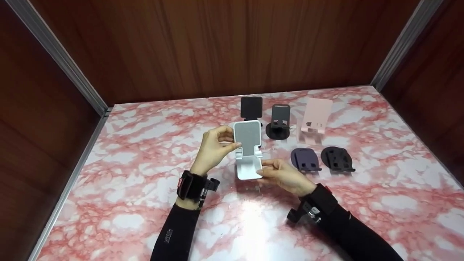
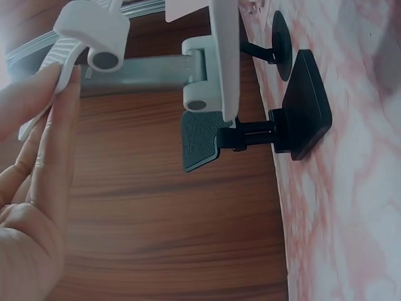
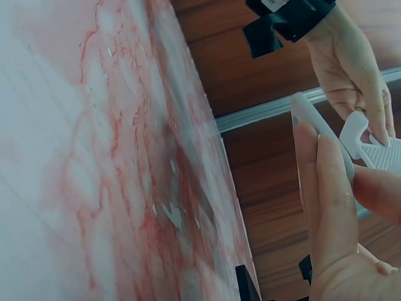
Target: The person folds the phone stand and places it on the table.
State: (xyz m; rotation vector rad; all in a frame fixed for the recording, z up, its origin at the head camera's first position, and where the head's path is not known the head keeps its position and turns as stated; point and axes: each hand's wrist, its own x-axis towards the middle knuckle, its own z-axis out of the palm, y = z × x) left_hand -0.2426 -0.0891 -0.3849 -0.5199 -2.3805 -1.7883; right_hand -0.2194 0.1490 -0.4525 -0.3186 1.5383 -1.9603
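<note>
A white phone stand (image 1: 248, 137) with a grey pad on its upper plate is held up off the table between both hands. My left hand (image 1: 214, 148) pinches the left edge of that plate, thumb in front. Lower down, my right hand (image 1: 284, 176) pinches the right side of the white base. From the left wrist, the stand's grey arm (image 2: 141, 74) shows between two white hinges, unfolded. The right wrist view has the base (image 3: 314, 114) between thumb and fingers, with the left hand (image 3: 351, 69) on the ribbed plate behind it.
Behind the held stand is a black phone stand (image 1: 251, 107). To the right stand a dark grey one (image 1: 280, 114) and a pink one (image 1: 317, 113). Nearer lie a folded purple stand (image 1: 306, 157) and a folded black one (image 1: 338, 158). Wooden panels (image 1: 232, 50) enclose the marbled table (image 1: 137, 174).
</note>
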